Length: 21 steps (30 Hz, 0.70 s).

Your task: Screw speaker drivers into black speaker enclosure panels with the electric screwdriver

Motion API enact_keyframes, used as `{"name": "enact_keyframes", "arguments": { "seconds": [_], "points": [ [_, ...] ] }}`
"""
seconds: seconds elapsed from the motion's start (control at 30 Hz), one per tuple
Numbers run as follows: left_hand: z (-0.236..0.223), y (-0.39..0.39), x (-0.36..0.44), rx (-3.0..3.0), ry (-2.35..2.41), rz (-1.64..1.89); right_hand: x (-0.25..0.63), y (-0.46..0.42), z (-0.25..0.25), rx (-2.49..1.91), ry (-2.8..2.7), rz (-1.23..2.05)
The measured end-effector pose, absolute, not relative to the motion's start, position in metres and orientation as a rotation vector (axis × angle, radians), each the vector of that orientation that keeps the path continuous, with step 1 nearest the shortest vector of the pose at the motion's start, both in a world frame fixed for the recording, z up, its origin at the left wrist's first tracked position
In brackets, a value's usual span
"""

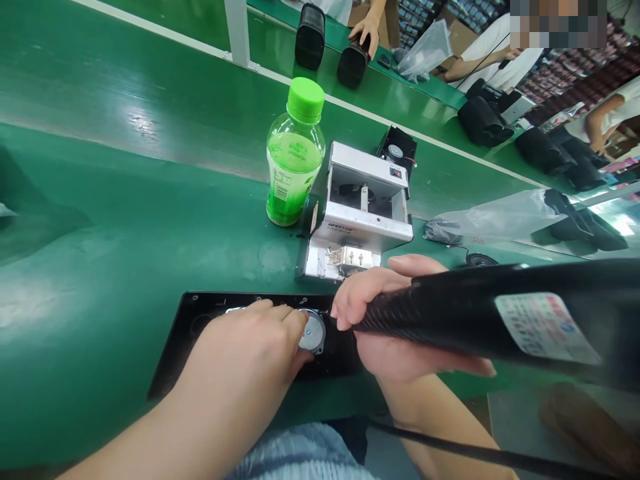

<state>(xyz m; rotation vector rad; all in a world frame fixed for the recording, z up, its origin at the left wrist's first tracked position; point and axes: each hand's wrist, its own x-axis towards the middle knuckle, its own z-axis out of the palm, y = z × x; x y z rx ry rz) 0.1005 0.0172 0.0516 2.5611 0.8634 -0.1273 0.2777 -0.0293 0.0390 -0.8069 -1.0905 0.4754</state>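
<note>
My right hand (387,317) is wrapped round the ribbed grip of a black electric screwdriver (465,310) with a white label on its body. The screwdriver lies nearly level and points left at a round metal speaker driver (313,332). Closed over that driver are the fingers of my left hand (260,337), which covers part of it. Beneath both is a flat black panel (173,360) lying on the green bench. Whether the screwdriver's tip touches a screw, I cannot make out.
Just beyond the panel stands a silver screw feeder (367,193). A bottle with a green cap (296,157) is left of it. A loose speaker (480,260) and a clear plastic bag (490,213) lie to the right. Across the bench a co-worker's hand (367,33) touches a black speaker box (353,65).
</note>
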Motion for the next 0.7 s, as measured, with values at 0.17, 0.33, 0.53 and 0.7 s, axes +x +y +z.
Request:
{"name": "enact_keyframes", "arguments": {
  "seconds": [0.17, 0.33, 0.53, 0.7],
  "points": [
    [0.053, 0.016, 0.102, 2.566, 0.878, -0.139, 0.282, -0.022, 0.034, -0.762, -1.157, 0.551],
    [0.056, 0.016, 0.103, 2.591, 0.873, -0.143, 0.273, -0.022, 0.030, -0.803, -1.109, 0.489],
    [0.054, 0.013, 0.099, 2.590, 0.893, -0.075, 0.267, -0.023, 0.045, -0.887, -0.951, 0.467],
    [0.051, 0.005, 0.093, 2.513, 0.881, 0.218, 0.282, -0.042, 0.086, -0.852, -0.737, 0.402]
  ]
}}
